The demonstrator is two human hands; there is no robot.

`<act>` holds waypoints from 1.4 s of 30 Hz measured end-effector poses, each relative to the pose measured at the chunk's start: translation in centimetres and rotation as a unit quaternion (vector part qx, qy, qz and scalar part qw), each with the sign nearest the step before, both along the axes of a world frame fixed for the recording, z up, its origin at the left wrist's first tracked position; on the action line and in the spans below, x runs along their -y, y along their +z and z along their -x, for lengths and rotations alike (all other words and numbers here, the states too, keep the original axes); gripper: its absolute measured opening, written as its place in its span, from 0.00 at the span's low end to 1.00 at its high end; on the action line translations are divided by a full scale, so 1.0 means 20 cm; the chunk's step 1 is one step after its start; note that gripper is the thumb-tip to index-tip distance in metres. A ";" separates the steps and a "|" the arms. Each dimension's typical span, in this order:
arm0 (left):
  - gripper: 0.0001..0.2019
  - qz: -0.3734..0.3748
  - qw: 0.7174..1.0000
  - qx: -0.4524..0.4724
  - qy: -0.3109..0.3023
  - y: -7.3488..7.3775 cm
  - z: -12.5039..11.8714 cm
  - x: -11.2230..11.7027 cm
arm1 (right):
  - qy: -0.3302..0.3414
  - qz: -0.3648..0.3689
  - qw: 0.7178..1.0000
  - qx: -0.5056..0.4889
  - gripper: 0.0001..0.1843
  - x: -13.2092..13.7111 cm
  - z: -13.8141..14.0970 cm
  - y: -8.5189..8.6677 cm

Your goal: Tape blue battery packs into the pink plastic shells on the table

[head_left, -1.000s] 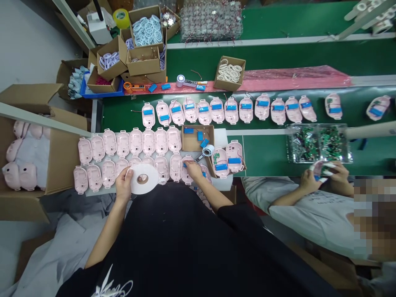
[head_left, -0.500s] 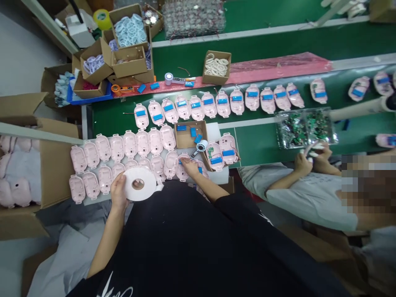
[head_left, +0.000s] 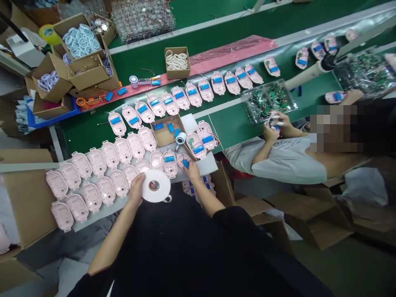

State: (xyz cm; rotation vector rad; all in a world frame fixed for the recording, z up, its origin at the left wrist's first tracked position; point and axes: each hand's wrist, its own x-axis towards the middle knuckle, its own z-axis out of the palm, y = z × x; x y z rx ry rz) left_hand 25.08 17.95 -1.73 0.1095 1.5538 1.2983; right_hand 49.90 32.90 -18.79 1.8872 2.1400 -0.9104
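My left hand (head_left: 136, 187) is closed on the edge of a roll of white tape (head_left: 162, 185), which hangs before my dark shirt with a short loose tail at its lower right. The fingers of my right hand (head_left: 194, 171) close on a blue battery (head_left: 185, 163) at a pink plastic shell (head_left: 180, 159), partly hidden by the hand. Just left of it, another pink shell (head_left: 170, 170) carries a blue battery across its upper part. Further left stand two rows of pink shells (head_left: 98, 161) without batteries.
A cardboard tray (head_left: 161, 138) holds blue batteries, with a small white-headed device (head_left: 180, 138) at its corner. Behind runs a line of battery-fitted shells (head_left: 179, 102). A co-worker (head_left: 287, 159) handles a part at right. Boxes of rings (head_left: 176, 62) stand at the back.
My view has turned, so the bench appears tilted and shifted left. My right hand has moved from one shell to the shell on its right. The tape roll stays in my left hand.
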 end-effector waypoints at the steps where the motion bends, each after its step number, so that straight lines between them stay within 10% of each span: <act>1: 0.25 0.003 1.000 0.004 -0.010 -0.04 -0.03 -0.03 | -0.008 0.011 1.000 -0.007 0.26 -0.01 0.00 0.00; 7: 0.27 0.007 0.998 0.025 -0.052 -0.18 -0.13 -0.14 | -0.127 0.057 0.981 -0.134 0.21 -0.07 -0.07 0.07; 12: 0.29 -0.020 0.996 0.013 -0.089 -0.12 -0.14 -0.14 | -0.276 0.168 0.865 -0.383 0.27 0.00 -0.09 0.26; 16: 0.29 -0.059 0.985 -0.072 -0.145 0.00 -0.11 -0.11 | -0.197 0.189 0.807 -0.525 0.34 0.09 -0.06 0.55; 24: 0.26 -0.093 0.977 -0.171 -0.083 0.22 -0.07 -0.02 | -0.054 0.148 0.814 -0.560 0.29 0.18 -0.07 1.04; 29: 0.27 -0.116 0.966 -0.229 -0.031 0.25 -0.06 0.04 | -0.045 0.213 0.774 -0.594 0.28 0.29 -0.05 1.06; 37: 0.27 -0.108 0.951 -0.287 -0.032 0.27 -0.05 0.07 | -0.048 0.221 0.785 -0.578 0.33 0.36 0.03 0.99; 42: 0.27 -0.146 0.926 -0.347 0.013 0.25 -0.06 0.09 | -0.180 0.219 0.701 -0.654 0.35 0.46 0.16 0.94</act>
